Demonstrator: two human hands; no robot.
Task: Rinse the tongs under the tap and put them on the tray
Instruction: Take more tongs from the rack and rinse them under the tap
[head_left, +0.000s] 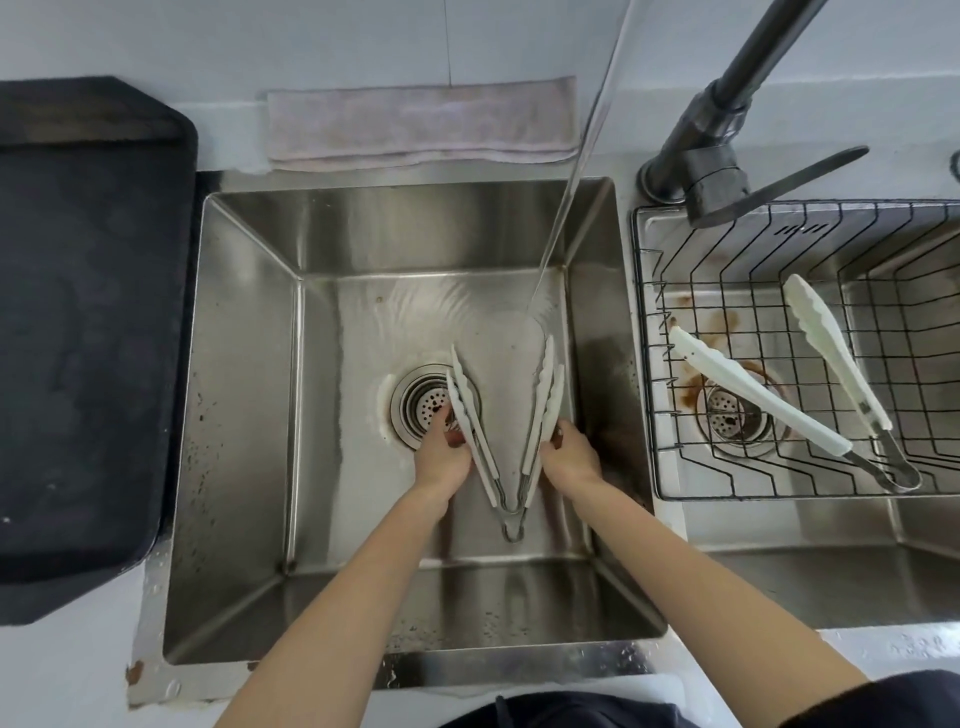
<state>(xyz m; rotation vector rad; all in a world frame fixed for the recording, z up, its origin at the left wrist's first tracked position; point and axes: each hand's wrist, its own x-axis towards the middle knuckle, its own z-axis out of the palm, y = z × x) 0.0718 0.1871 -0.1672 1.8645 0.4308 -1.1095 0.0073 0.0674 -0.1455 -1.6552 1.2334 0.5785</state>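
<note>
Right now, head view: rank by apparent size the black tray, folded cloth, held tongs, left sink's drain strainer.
1. black tray
2. folded cloth
3. held tongs, though spread open and nearer the camera than the cloth, so this ranking is unsure
4. drain strainer

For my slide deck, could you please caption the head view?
Both hands, left and right, hold white tongs spread open beside the tap stream in a steel sink.

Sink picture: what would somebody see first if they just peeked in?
First, two hands, the left hand and the right hand, holding white tongs spread open in a V in the middle of the steel sink. A thin stream of water slants down and lands just beyond the right-hand tip. To the right, two more white tongs lie in a black wire rack, and a black tray sits on the left.
</note>
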